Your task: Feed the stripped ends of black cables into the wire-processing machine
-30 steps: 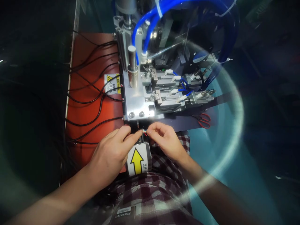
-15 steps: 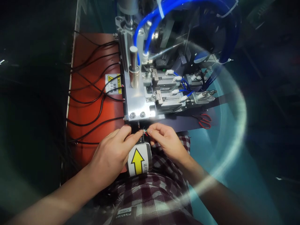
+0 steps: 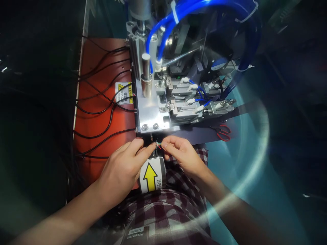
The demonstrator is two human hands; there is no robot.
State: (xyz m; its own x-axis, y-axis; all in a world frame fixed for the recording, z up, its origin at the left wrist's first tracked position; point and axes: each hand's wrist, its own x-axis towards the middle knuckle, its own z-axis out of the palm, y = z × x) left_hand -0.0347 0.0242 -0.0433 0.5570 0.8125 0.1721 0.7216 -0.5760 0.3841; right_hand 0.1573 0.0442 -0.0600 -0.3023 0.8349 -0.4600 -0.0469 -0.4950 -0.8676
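Observation:
A tiny part with red, green and white thin wires (image 3: 158,145) lies between my two hands, just in front of the machine's metal block. My left hand (image 3: 125,166) reaches it from the left, fingers curled and thumb tip against its left end. From the right, my right hand (image 3: 182,153) pinches its other end between thumb and index finger. The exact shape of the part is too small to make out, and the fingertips cover some of it. Below sits a white cover with a yellow arrow (image 3: 150,176).
The metal press block (image 3: 153,115) carries pneumatic cylinders (image 3: 184,110) and thick blue hoses (image 3: 204,4). Black cables (image 3: 107,134) cross the orange plate (image 3: 102,119) on the left. Red-handled scissors (image 3: 222,132) lie on the dark surface to the right.
Both hands stay nearly in place. My right fingertips have shifted slightly rightward, and a bit more of the green wire shows between the hands.

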